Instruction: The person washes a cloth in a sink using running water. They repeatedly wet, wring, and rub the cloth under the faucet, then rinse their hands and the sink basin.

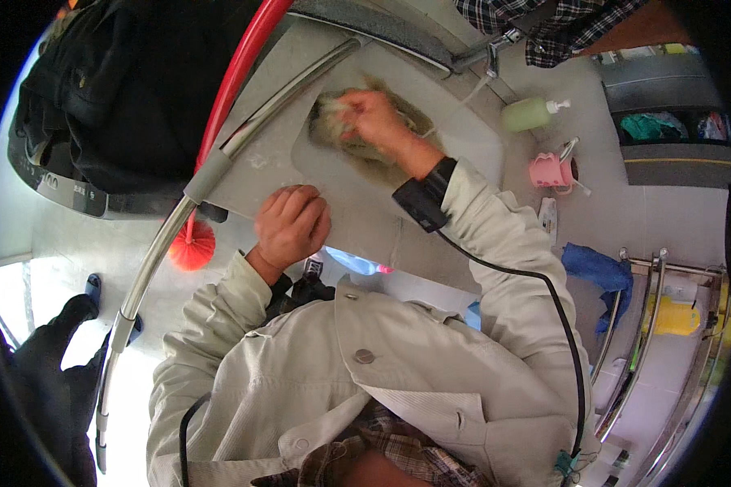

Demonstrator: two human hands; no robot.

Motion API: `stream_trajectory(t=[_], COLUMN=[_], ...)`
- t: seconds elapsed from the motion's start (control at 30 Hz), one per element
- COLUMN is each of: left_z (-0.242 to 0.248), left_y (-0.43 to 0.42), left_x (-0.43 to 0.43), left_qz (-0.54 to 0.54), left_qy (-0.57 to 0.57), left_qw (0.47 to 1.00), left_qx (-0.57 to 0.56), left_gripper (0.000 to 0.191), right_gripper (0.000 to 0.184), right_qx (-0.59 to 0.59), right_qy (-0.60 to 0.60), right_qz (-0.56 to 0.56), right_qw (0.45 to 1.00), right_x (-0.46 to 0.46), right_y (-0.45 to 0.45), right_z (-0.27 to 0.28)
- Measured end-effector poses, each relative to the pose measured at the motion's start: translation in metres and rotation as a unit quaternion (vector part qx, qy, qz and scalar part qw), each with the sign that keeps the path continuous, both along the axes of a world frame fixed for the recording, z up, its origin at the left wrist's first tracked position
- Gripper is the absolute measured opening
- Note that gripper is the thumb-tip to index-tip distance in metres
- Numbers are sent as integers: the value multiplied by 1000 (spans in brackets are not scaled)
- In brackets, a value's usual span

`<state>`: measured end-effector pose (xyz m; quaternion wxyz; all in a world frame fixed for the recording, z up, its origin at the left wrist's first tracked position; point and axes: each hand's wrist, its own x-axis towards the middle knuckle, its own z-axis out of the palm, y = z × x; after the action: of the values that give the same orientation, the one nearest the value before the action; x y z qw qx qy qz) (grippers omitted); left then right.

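A greenish-brown wet cloth lies bunched in the basin of a pale sink. My right hand, blurred, is over it with bent fingers pinching its far left part; the fingertips are partly hidden. A thin stream of water runs from the chrome faucet towards the cloth. At the sink's front left edge rests my left hand, its fingers curled into a loose fist. No object shows in that hand, though its palm side is hidden.
A chrome pole and a red-handled brush slant along the left, beside a dark garment on a machine. Right of the basin are a green pump bottle and pink cup. Another person's legs show lower left.
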<state>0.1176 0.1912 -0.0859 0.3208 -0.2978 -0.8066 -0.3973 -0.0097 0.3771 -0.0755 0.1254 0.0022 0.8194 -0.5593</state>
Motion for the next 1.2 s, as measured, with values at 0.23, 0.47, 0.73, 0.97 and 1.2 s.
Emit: stream_trajectory(t=[0.23,0.47,0.73,0.97,1.2], left_z=[-1,-2,0,0,-2], left_y=[1,0,2,2,2], left_x=[0,1,1,2,3], left_qz=[4,-9,-9,-3,1], left_qy=[-7,-23,-12,-17,-18], left_qw=[1000,1000,1000,1000,1000], left_qx=[-9,-14,-10,-11,-11], left_gripper=[11,11,12,12,12], right_gripper=[32,36,29,31,27], right_qx=[187,477,230,279,264], right_qy=[-125,-244,12,144,-51], right_qz=[381,271,-112,-78,-15], right_qw=[897,800,967,946,963], right_x=[53,89,51,36,13], right_y=[47,223,231,218,204], right_z=[12,-32,125,212,-2])
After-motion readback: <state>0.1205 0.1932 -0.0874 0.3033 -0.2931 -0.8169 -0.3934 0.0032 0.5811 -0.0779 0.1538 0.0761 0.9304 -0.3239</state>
